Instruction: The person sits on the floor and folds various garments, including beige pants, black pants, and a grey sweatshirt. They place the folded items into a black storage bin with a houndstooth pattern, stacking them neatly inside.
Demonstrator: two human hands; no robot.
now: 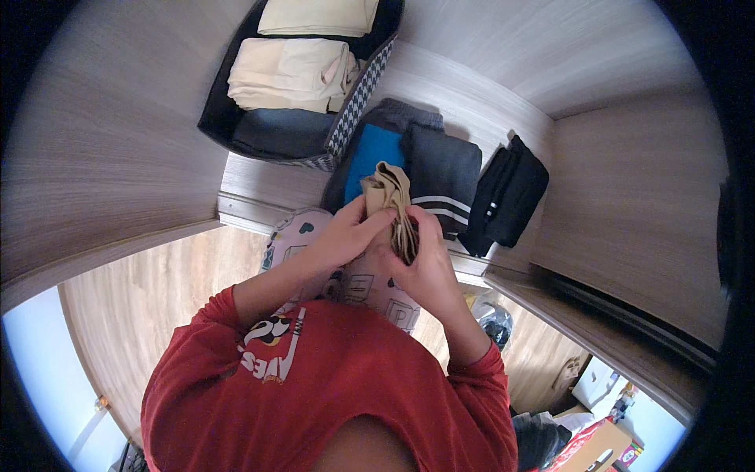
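Wood-grain panels (621, 173) walled a pale shelf (263, 185) beyond the grip; the left hand (344, 236) and the right hand (432, 263) pinched a folded beige cloth (385, 189) between them; just past the grip lay a blue garment (376, 151) and, to its right, a white-striped dark grey garment (444, 161); black clothing (521, 193) lay farther right; a houndstooth bin (363, 94) of folded clothes (287, 71) stood ahead and left.
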